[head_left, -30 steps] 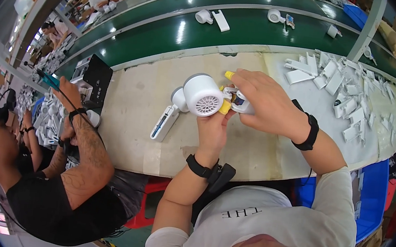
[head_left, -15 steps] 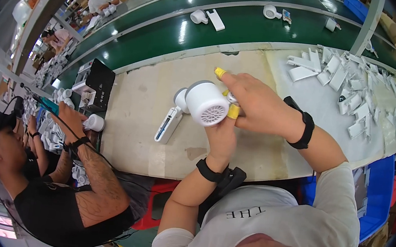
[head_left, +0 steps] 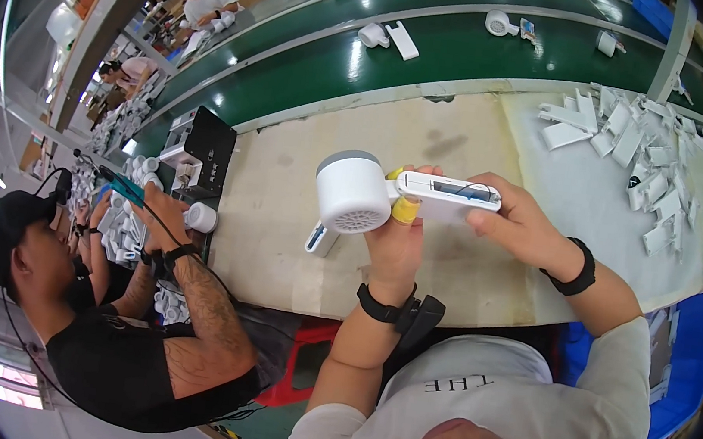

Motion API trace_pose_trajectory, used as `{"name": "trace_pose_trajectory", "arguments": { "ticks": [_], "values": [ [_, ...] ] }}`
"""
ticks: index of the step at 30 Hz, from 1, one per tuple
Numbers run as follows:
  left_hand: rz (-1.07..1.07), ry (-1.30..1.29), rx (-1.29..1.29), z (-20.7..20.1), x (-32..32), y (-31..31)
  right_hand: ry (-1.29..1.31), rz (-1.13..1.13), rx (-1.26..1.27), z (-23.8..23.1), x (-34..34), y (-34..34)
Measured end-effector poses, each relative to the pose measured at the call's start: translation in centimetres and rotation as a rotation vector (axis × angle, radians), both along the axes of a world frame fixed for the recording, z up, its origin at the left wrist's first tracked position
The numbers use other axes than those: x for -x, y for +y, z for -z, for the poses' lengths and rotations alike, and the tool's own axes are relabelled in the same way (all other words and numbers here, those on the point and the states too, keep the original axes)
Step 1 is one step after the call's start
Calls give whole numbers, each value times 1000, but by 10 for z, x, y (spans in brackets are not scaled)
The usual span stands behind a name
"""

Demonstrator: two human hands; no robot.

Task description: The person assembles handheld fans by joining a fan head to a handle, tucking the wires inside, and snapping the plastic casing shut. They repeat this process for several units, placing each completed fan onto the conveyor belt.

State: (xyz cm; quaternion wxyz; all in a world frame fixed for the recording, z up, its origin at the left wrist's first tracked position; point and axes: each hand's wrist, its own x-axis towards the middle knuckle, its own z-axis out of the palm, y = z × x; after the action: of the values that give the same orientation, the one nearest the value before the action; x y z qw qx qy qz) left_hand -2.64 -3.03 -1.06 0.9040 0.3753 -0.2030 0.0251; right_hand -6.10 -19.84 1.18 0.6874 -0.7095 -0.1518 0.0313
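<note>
Over the table, both hands hold a white handheld fan point(head_left: 352, 195) with a round grilled head, a grey rim and a handle pointing right. My left hand point(head_left: 395, 255) is closed around the neck where head and handle meet; yellow wraps cover some fingertips. My right hand point(head_left: 528, 229) grips the far end of the handle, thumb below and fingers above. Along the handle's upper side runs an open slot with dark parts and a thin wire inside. A second white handle point(head_left: 320, 238) lies on the table behind the head, which hides the rest of it.
White plastic parts point(head_left: 670, 160) lie heaped at the right. Beyond the table point(head_left: 269, 254) runs a green conveyor point(head_left: 296, 96) carrying a few pieces. At left stand a black box point(head_left: 198, 154) and a co-worker point(head_left: 154, 353) holding a teal tool. A blue bin point(head_left: 690, 371) sits lower right.
My right hand has moved from beside the fan's neck to the end of its handle. The handle has swung into view, pointing right, with its slot showing. The whole view has shifted slightly.
</note>
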Motion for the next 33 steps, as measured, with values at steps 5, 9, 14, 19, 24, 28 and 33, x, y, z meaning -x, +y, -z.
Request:
{"name": "trace_pose_trajectory", "arguments": {
  "ticks": [5,9,14,19,24,28,33],
  "values": [
    [61,-12,87,-7,1,0,-320,29,443,-14,-9,-9],
    [145,72,-167,-13,-12,11,-361,-5,550,2,-5,-5],
    [-144,-201,-1340,-9,-7,56,-162,-543,900,17,-32,-4],
    [-701,-589,-1790,-4,-23,99,-225,-49,754,28,-148,-25],
    [-598,-329,-1827,15,-46,125,-155,241,676,58,-305,3],
    [-735,11,-1925,21,-63,145,-301,709,705,87,-410,30],
    [-1045,191,-1938,31,-63,167,-62,483,841,69,-449,32]
  ]
}}
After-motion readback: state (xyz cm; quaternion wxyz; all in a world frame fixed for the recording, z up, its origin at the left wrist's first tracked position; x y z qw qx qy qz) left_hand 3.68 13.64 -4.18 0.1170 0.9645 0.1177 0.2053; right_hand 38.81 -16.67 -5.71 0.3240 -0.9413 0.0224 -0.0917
